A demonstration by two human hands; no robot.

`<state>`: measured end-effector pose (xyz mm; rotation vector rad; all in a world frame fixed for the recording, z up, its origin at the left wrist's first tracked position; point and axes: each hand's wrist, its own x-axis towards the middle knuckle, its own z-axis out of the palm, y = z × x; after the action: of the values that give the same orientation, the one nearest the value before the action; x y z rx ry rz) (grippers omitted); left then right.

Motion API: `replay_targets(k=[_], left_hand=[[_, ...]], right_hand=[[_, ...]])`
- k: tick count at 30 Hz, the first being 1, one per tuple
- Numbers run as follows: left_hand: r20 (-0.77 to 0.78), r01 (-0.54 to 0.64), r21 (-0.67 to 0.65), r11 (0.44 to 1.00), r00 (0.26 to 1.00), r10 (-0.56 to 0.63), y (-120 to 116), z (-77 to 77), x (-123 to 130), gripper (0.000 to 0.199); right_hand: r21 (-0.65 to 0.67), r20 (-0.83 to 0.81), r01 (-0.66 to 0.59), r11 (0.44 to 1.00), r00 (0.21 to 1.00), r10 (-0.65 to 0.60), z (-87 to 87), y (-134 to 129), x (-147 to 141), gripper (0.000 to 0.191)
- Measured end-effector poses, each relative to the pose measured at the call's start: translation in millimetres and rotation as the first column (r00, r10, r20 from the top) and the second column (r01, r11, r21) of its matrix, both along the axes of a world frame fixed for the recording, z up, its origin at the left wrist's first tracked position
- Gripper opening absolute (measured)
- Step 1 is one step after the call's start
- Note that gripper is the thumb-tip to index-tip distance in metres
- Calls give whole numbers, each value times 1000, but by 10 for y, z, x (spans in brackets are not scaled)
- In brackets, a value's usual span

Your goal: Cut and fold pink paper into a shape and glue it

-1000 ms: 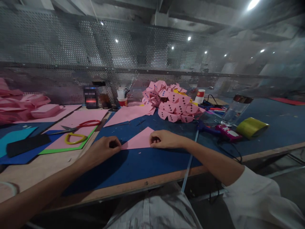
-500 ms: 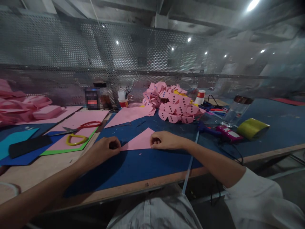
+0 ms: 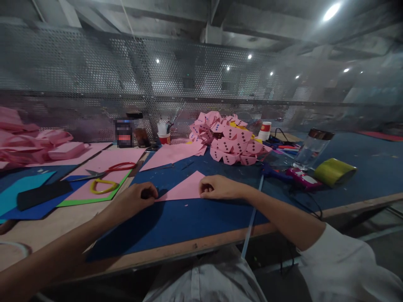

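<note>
A pink paper triangle [image 3: 185, 187] lies on the blue table mat [image 3: 176, 226], its peak pointing away from me. At its left corner, my left hand [image 3: 143, 196] is closed, thumb and fingers pinching the tip. My right hand [image 3: 214, 187] is curled over the right part of the paper, fingertips pressed together on it and covering that corner. A tiny pink scrap [image 3: 186, 205] rests just in front of the triangle's near edge.
Behind are pink sheets [image 3: 171, 155] and a heap of folded pink paper pieces [image 3: 233, 140] with dark spots. Scissors [image 3: 103, 172] lie on coloured paper at left. To the right stand a glass jar [image 3: 313, 147], a magenta glue gun [image 3: 304, 178] and a yellow tape roll [image 3: 335, 172].
Both hands keep their hold on the triangle with hardly any movement. The whole view has shifted slightly, with the table sitting a little lower in the picture.
</note>
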<state>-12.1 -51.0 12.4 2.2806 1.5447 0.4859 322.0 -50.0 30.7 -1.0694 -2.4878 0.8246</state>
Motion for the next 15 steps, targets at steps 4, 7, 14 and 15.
replay_targets(k=[4, 7, 14, 15], left_hand=[[23, -20, 31, 999, 1000, 20, 21, -16, -90, 16], [34, -16, 95, 995, 999, 13, -28, 44, -53, 17], [90, 296, 88, 951, 948, -304, -71, 214, 493, 15], [89, 323, 64, 944, 941, -328, -43, 214, 552, 16]], right_hand=[[-6, -5, 3, 1000, 1000, -3, 1, -4, -6, 10], [-1, -5, 2, 1000, 1000, -2, 5, -11, -6, 10], [3, -4, -12, 1000, 1000, 12, 19, -25, 0, 11], [6, -2, -19, 1000, 1000, 19, 20, -25, -2, 12]])
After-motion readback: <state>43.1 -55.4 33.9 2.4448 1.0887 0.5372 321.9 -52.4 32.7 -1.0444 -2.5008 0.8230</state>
